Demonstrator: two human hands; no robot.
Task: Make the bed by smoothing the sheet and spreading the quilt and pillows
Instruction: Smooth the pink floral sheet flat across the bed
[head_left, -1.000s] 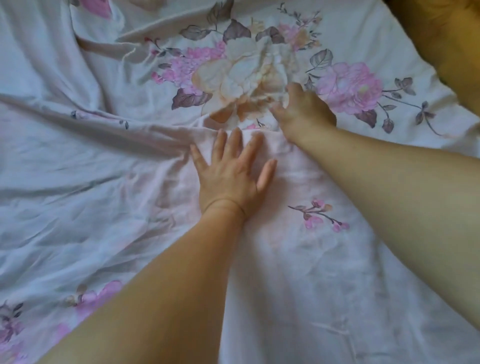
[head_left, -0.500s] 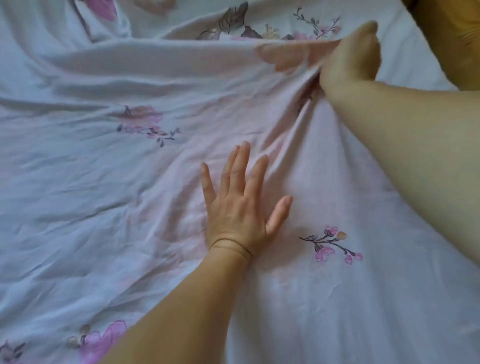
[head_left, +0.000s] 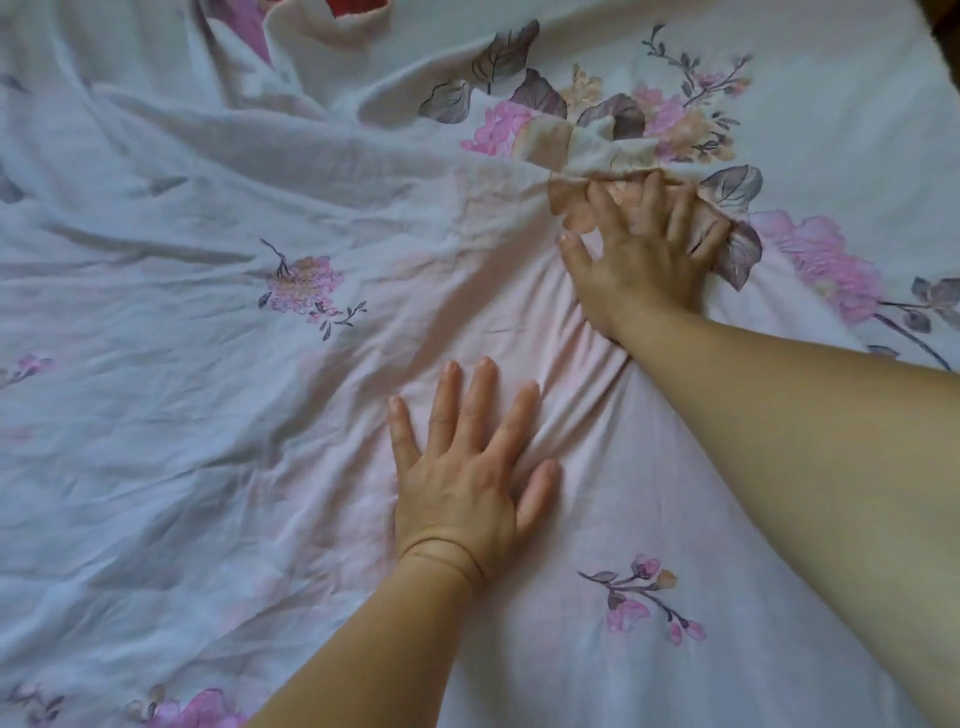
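On floral sheet: left hand flat, fingers spread; right hand fingers splayed, pressing bunched fold.

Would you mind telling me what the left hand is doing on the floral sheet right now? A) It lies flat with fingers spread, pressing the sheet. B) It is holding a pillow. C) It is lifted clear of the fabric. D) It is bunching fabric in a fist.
A: the left hand lies palm down on the floral sheet with fingers straight and spread, while the right hand works the bunched fabric farther up.
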